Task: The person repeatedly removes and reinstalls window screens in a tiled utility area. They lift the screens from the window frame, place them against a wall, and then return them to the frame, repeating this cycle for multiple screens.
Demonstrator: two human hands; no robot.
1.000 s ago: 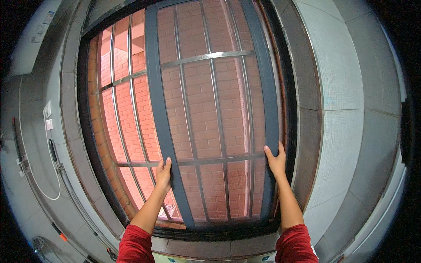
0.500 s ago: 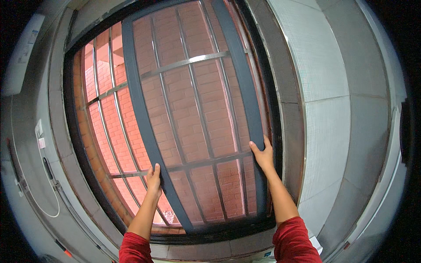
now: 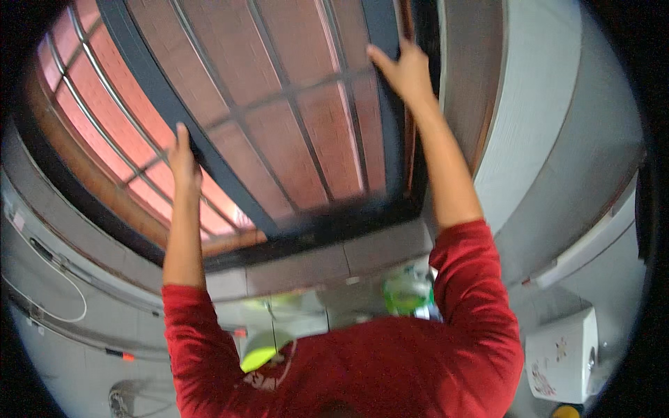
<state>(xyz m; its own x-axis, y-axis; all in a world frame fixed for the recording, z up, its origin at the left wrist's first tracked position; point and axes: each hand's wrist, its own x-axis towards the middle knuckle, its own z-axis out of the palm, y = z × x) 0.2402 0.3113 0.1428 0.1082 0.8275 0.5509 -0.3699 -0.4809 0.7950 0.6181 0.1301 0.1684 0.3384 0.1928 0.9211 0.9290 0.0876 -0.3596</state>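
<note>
A tall mesh window screen (image 3: 244, 150) with a dark grey frame stands in the window opening, and the metal bars and brick wall behind show through it. My left hand (image 3: 183, 164) is closed around the screen's left frame edge, thumb up, the other fingers mostly hidden. Higher up, my right hand (image 3: 410, 72) grips the right side of the frame, its thumb lying across the front and its fingers around the outer edge. Both arms reach forward from red sleeves.
Silver window bars (image 3: 104, 70) cross the uncovered left part of the opening. Below the dark window track (image 3: 306, 240) runs a tiled ledge (image 3: 300, 268). A green-lidded container (image 3: 408, 294) is lower down, partly behind my right arm. A white box (image 3: 563, 355) is at the lower right.
The view has tilted downward, so the window and both hands appear higher and my torso shows. Both hands keep hold of the frame; I see no clear shift of the screen.
</note>
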